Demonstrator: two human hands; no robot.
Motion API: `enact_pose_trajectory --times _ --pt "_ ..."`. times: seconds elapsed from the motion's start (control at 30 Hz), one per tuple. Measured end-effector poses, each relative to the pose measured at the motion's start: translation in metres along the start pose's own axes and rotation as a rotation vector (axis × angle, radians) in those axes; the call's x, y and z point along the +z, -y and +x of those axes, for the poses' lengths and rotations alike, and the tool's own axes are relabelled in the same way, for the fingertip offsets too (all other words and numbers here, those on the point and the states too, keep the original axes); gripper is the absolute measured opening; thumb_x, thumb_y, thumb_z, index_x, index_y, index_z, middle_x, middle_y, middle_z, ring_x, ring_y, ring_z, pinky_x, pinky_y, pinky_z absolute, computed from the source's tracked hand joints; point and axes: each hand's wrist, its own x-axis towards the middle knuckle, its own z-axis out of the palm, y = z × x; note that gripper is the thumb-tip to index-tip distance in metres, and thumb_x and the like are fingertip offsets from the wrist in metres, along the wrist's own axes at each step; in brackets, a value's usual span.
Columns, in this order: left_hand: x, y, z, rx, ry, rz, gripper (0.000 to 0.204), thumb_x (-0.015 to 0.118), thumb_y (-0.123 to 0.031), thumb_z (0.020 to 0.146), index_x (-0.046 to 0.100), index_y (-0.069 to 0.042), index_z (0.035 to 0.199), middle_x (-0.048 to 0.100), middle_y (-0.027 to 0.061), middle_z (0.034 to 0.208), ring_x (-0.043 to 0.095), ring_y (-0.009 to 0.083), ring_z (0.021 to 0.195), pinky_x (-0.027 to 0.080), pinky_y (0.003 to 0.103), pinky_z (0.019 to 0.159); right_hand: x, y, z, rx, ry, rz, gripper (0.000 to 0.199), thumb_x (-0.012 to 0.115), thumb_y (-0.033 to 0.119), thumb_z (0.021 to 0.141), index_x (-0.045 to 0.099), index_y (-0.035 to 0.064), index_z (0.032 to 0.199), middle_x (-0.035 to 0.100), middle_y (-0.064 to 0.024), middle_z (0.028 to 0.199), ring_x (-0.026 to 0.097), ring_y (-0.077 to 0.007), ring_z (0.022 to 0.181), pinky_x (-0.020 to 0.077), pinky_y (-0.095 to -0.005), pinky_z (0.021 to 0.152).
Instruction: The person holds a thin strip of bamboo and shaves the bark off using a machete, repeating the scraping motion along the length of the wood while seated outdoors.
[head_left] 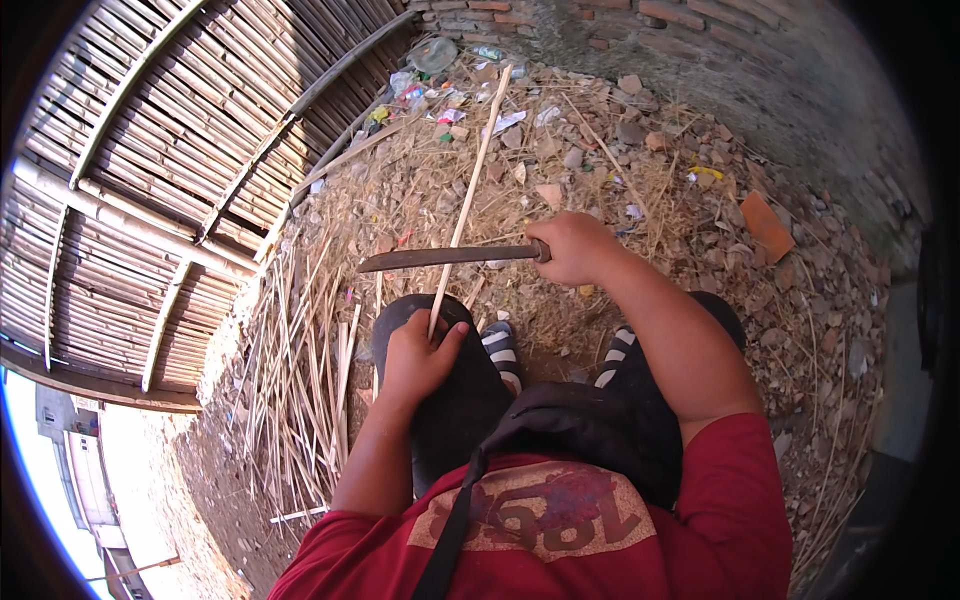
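My left hand (418, 352) is closed around the lower end of a long, pale bamboo strip (474, 185), resting over my left knee. The strip slants up and away from me, its far end above the rubble. In my right hand (572, 250) is the handle of a machete (450, 257) with a long dark blade. The blade points left and crosses the strip a little above my left hand. Whether its edge touches the strip or only lies over it, I cannot tell. My right fingers wrap the handle, mostly hidden behind the back of the hand.
A heap of split bamboo strips (305, 380) lies on the ground at my left. A bamboo slat wall (200, 130) stands far left, a brick wall (690, 45) at the back. Rubble, straw and litter cover the ground, with an orange tile piece (767, 228) at right. My sandalled feet (500, 350) are below.
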Motion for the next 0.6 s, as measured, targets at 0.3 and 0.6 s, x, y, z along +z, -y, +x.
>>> enact_pose_trajectory --times 0.3,0.6 --pt "0.009 0.010 0.001 0.052 -0.001 0.029 0.019 0.069 -0.016 0.085 0.061 -0.001 0.093 0.065 0.0195 0.072 0.067 0.0393 0.070 0.051 0.046 0.066 0.002 0.013 0.008 -0.026 0.068 -0.076 0.018 0.074 0.026 0.078 0.066 0.0104 0.084 0.067 -0.0135 0.074 0.068 -0.0382 0.076 0.0523 -0.0499 0.069" --pt "-0.002 0.005 0.011 0.014 0.121 0.010 0.019 0.068 -0.013 0.081 0.059 0.000 0.090 0.064 0.0198 0.071 0.066 0.0397 0.069 0.051 0.046 0.066 0.009 0.005 0.021 0.183 0.108 0.104 0.024 0.071 0.024 0.074 0.072 0.0095 0.094 0.071 -0.0175 0.086 0.069 -0.0392 0.087 0.0545 -0.0496 0.077"
